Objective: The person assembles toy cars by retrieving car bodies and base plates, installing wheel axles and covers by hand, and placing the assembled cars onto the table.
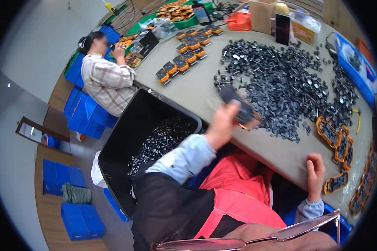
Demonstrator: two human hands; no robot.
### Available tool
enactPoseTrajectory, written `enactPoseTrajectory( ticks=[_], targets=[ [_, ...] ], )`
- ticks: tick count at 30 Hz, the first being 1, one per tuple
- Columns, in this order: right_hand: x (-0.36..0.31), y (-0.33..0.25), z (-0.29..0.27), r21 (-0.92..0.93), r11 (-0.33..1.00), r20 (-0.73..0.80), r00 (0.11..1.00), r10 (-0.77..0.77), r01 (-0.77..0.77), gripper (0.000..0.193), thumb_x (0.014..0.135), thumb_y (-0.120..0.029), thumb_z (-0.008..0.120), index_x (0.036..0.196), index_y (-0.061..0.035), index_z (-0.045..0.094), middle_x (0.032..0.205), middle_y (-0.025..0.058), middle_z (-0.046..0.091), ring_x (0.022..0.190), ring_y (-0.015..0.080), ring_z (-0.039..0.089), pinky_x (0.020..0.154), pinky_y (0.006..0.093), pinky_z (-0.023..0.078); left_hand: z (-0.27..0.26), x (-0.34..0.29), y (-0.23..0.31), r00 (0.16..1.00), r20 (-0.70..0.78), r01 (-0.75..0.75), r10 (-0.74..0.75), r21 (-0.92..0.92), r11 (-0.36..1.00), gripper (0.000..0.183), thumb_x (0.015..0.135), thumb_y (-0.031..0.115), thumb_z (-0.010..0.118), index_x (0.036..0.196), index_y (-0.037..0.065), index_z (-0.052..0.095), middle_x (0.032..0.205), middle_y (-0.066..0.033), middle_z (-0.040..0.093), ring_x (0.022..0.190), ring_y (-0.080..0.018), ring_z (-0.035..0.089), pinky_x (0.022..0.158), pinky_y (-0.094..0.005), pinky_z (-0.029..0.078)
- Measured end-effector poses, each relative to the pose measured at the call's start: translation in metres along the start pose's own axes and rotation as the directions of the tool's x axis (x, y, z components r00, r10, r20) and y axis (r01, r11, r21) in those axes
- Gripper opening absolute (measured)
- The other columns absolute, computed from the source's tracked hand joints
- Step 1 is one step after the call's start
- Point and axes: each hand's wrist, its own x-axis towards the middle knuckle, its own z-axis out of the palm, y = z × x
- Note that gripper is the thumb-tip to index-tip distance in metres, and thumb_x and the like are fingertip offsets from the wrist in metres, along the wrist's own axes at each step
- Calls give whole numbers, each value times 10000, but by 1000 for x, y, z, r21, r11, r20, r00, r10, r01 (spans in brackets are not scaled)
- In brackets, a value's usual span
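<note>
My left hand is raised over the near edge of the table, closed round a black-and-orange toy car part. The part is smeared by motion, so its details do not show. My right hand is at the table edge on the right, fingers curled; whatever is in them, if anything, is hidden. Close to it lie orange-rimmed black toy car bases. Beyond my left hand spreads a heap of small black pieces, with black wheels on metal axles behind it.
A black bin holding many small metal-and-black parts stands left of my lap. Rows of orange-and-black toy cars sit at the far left of the table. A blue tray is at the right. A co-worker is seated at the left.
</note>
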Motion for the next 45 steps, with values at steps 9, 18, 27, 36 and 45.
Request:
enactPoseTrajectory(
  ticks=[9, 18, 27, 36, 45],
  targets=[
    [9, 14, 10, -104, 991, -40, 996, 86, -89, 38, 991, -30, 573, 973, -6, 596, 918, 27, 566, 866, 120, 528, 803, 249, 430, -247, 35, 103, 903, -415, 213, -112, 206, 955, 298, 1032, 272, 555, 1221, 46, 602, 1102, -121, 734, 908, -220, 727, 783, -385, 586],
    [-2, 15, 11, -96, 986, -96, 987, 128, -137, 40, 993, 10, 558, 1005, -3, 595, 940, 15, 542, 868, 98, 511, 799, 224, 423, -205, 87, 109, 853, -57, 162, 519, 974, -160, 554, 897, 459, 745, 1180, 1, 613, 1122, -183, 624, 1044, -324, 628, 920, -449, 514],
    [-6, 19, 13, -218, 964, -166, 979, 116, -151, 46, 976, 47, 536, 972, 16, 570, 922, 53, 540, 870, 142, 513, 813, 243, 421, -256, 170, 118, 766, -269, 461, 584, 863, -206, 689, 852, 706, 624, 1417, 313, 584, 1561, -178, 403, 1480, -378, 297, 1173, -701, 110],
    [0, 14, 13, -351, 932, -87, 994, 66, -92, 93, 943, 72, 555, 992, 0, 587, 903, 67, 549, 834, 163, 517, 786, 259, 431, -347, 265, 153, 603, -291, 622, 742, 755, -209, 643, 871, 717, 574, 1366, 309, 620, 1471, -126, 504, 1382, -346, 446, 1096, -751, 199],
    [9, 8, 25, -395, 919, -16, 1000, -6, -1, 139, 904, 89, 583, 996, -13, 609, 893, 87, 571, 802, 192, 538, 754, 274, 442, -344, 248, 192, 652, 177, -182, 737, 980, -74, 505, 964, 461, 642, 1284, 71, 636, 1344, -152, 581, 1281, -336, 513, 1090, -455, 392]
  ],
)
